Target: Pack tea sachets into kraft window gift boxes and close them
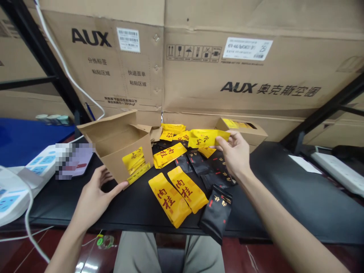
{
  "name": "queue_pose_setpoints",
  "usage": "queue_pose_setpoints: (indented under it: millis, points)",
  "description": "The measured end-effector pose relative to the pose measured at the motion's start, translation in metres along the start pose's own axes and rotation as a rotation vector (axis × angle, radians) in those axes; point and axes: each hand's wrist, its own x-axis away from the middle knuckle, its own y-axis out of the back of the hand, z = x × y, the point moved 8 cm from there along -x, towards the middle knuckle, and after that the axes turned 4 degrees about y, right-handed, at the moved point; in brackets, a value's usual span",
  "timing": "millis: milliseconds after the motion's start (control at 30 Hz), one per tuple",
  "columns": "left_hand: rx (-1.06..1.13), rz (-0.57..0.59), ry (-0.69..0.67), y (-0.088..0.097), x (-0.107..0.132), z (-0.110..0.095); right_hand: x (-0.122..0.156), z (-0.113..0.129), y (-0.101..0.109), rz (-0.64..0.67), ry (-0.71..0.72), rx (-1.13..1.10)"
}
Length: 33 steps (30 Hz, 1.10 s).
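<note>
My right hand (233,153) pinches a yellow tea packet (205,138) and holds it above a heap of yellow and black packets (196,161) on the black table (284,197). My left hand (95,195) rests against the near corner of an open brown cardboard box (118,146), thumb touching its side. That box lies tipped with its opening facing right, and a few yellow packets (135,161) stick out of it. Two more yellow packets (179,195) and a black packet (216,212) lie near the table's front edge.
A second small brown box (247,131) with yellow packets lies behind the heap. Large AUX cartons (227,68) wall off the back. White power strips (25,178) and a cable (68,72) sit at left, another strip (338,170) at right. Black shelf struts (42,57) flank both sides.
</note>
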Motion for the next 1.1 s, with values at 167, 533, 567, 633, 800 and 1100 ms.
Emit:
queue_pose_setpoints:
  millis: [167,533,567,633,800,1100]
  points:
    - [0.035,0.037,0.035,-0.002,0.000,-0.004,0.017,0.117,-0.088,0.300,0.411,0.089]
    - [0.038,0.039,0.005,-0.005,-0.001,-0.009,0.064,0.145,-0.261,0.917,0.746,0.783]
    - [0.038,0.039,0.001,-0.005,-0.001,-0.010,0.064,0.139,-0.267,0.943,0.728,0.846]
    - [0.038,0.039,-0.007,-0.005,-0.001,-0.012,0.064,0.131,-0.275,0.981,0.700,0.965]
    - [0.048,0.029,-0.021,-0.004,0.000,-0.014,0.064,0.140,-0.279,0.977,0.711,1.156]
    - [0.046,0.037,-0.039,-0.004,0.000,-0.015,0.086,0.153,-0.283,1.231,0.765,1.133]
